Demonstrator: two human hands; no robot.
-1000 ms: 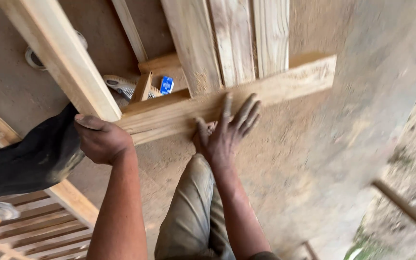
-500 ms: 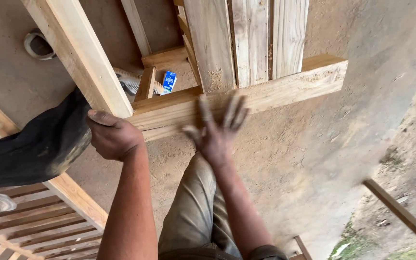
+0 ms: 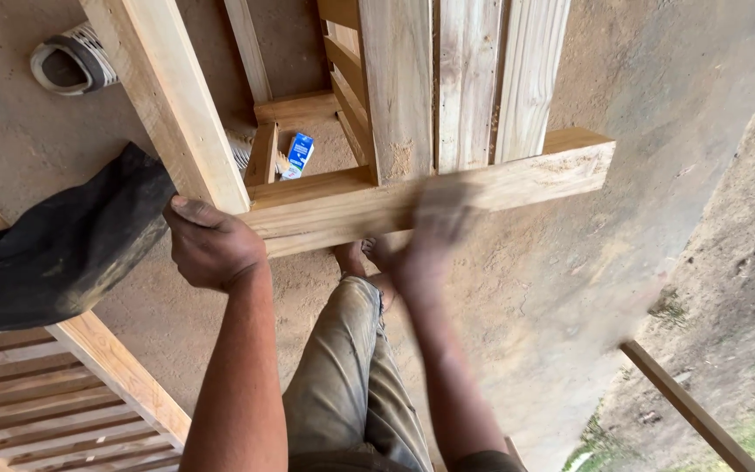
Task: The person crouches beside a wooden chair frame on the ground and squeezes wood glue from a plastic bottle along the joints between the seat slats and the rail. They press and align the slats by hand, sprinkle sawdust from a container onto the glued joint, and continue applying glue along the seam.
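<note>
The pale wooden frame (image 3: pixel 412 205) stands on the dirt floor (image 3: pixel 657 175), already joined. The left hand (image 3: pixel 211 245) has its grip clamped on the angled rail (image 3: pixel 168 96); the right hand (image 3: pixel 430 236), blurred, lies on the cross beam, its grip unclear. A small blue carton (image 3: pixel 299 153) lies beneath.

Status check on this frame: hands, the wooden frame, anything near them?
Left hand gripping wooden frame at corner. Right hand motion-blurred, open on front rail. Small blue carton and shoe on dirt beyond.
</note>
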